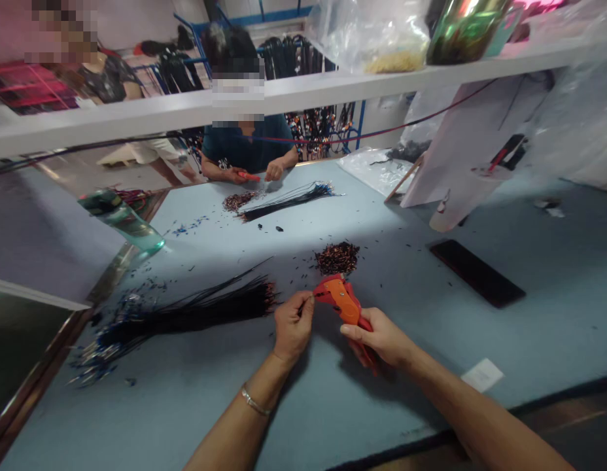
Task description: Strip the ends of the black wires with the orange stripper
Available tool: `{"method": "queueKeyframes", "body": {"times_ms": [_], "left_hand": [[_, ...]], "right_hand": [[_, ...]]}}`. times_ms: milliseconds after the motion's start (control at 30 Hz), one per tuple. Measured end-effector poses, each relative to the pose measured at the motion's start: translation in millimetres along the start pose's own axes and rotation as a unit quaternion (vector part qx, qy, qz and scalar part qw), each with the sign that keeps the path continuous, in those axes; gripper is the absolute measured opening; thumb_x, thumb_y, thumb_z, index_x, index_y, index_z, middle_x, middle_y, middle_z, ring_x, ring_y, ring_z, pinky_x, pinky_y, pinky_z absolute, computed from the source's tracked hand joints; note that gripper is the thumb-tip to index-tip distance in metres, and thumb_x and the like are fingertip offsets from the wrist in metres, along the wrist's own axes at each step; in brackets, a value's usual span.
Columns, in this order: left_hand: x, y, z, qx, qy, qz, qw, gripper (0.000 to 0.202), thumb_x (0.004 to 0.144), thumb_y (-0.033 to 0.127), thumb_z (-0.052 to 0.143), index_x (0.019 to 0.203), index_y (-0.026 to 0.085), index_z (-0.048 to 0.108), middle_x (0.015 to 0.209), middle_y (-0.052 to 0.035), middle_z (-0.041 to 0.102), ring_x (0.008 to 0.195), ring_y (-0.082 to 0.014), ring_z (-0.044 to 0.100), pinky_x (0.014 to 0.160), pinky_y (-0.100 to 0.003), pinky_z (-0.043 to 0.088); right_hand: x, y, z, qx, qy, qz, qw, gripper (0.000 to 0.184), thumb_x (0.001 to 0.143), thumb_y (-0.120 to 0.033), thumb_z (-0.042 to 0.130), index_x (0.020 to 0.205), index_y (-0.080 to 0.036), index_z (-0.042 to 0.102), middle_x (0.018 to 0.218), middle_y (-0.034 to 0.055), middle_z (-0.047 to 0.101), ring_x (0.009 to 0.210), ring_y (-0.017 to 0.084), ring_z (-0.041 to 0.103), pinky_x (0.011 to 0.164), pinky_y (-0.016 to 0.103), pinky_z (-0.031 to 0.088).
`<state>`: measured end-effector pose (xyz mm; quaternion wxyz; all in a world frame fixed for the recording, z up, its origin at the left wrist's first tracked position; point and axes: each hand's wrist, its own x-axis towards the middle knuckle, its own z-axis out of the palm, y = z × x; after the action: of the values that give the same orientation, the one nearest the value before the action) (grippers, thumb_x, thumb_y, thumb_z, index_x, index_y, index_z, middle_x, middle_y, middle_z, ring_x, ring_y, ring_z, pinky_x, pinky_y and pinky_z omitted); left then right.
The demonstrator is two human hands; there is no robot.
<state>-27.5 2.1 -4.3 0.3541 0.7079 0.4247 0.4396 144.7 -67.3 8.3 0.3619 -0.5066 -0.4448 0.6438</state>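
Note:
My right hand [382, 337] is wrapped round the handles of an orange and red wire stripper [346, 302], whose jaws point left. My left hand [294, 324] is closed in a pinch on a thin black wire [300, 311], right beside the stripper's jaws; most of that wire is hidden by the fingers. To the left of this hand lies a thick bundle of black wires [200, 309], copper-coloured at the near ends and with blue and silver tips at the far left. Just beyond the stripper is a heap of small dark and copper-coloured offcuts [337, 258].
A black phone [476, 272] lies on the right of the blue-grey table [539, 301], near a white paper piece [483, 375]. Across the table a co-worker [249, 150] holds a red tool above another wire bundle [288, 200]. A white shelf [284, 95] spans overhead; a greenish bottle [129, 226] stands left.

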Motion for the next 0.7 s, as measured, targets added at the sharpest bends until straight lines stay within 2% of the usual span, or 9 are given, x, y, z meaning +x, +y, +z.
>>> {"method": "queueKeyframes", "body": {"times_ms": [133, 300, 400, 500, 600, 700], "left_hand": [[1, 2, 1.1, -0.004, 0.002, -0.004, 1.000, 0.023, 0.085, 0.029, 0.051, 0.078, 0.014, 0.067, 0.065, 0.0004, 0.062, 0.060, -0.0106, 0.053, 0.059, -0.018, 0.040], [2, 0, 2.1, -0.002, 0.007, -0.021, 1.000, 0.024, 0.085, 0.031, 0.051, 0.078, 0.015, 0.067, 0.064, 0.0008, 0.061, 0.059, -0.0107, 0.052, 0.059, -0.018, 0.040], [3, -3, 0.5, -0.007, 0.038, -0.048, 0.998, 0.022, 0.084, 0.032, 0.054, 0.077, 0.015, 0.067, 0.067, 0.0003, 0.062, 0.062, -0.0114, 0.053, 0.061, -0.019, 0.040], [5, -5, -0.8, -0.015, 0.053, -0.068, 0.996, 0.022, 0.082, 0.033, 0.055, 0.076, 0.015, 0.066, 0.064, 0.0010, 0.060, 0.061, -0.0112, 0.051, 0.060, -0.019, 0.039], [6, -3, -0.2, -0.020, 0.040, -0.083, 0.996, 0.022, 0.082, 0.033, 0.056, 0.075, 0.014, 0.066, 0.061, 0.0020, 0.057, 0.058, -0.0101, 0.047, 0.057, -0.018, 0.037], [5, -2, 0.8, -0.036, 0.033, -0.092, 0.995, 0.023, 0.081, 0.034, 0.056, 0.073, 0.014, 0.064, 0.061, 0.0021, 0.055, 0.057, -0.0099, 0.045, 0.056, -0.018, 0.036]], "right_hand": [[1, 0, 1, 0.010, 0.018, -0.005, 1.000, 0.039, 0.073, -0.052, 0.063, 0.063, -0.020, 0.043, 0.036, -0.0063, 0.048, 0.025, 0.008, 0.039, 0.024, 0.017, 0.029], [1, 0, -6, 0.049, -0.006, 0.002, 0.999, 0.039, 0.073, -0.051, 0.064, 0.059, -0.018, 0.047, 0.040, -0.0030, 0.052, 0.029, 0.010, 0.044, 0.028, 0.020, 0.035], [0, -3, -16, 0.114, 0.041, -0.012, 0.993, 0.036, 0.072, -0.045, 0.067, 0.060, -0.017, 0.049, 0.044, -0.0028, 0.053, 0.033, 0.010, 0.048, 0.033, 0.020, 0.037], [1, -8, -26, 0.193, 0.087, -0.026, 0.977, 0.029, 0.070, -0.039, 0.070, 0.071, -0.016, 0.053, 0.053, -0.0023, 0.057, 0.042, 0.012, 0.055, 0.041, 0.022, 0.044], [2, -9, -27, 0.220, 0.081, -0.032, 0.972, 0.030, 0.066, -0.036, 0.074, 0.082, -0.016, 0.057, 0.067, 0.0019, 0.063, 0.059, 0.018, 0.063, 0.056, 0.031, 0.053], [3, -7, -24, 0.201, 0.060, -0.044, 0.977, 0.034, 0.066, -0.035, 0.075, 0.087, -0.016, 0.058, 0.074, 0.0039, 0.065, 0.066, 0.019, 0.064, 0.068, 0.037, 0.055]]}}
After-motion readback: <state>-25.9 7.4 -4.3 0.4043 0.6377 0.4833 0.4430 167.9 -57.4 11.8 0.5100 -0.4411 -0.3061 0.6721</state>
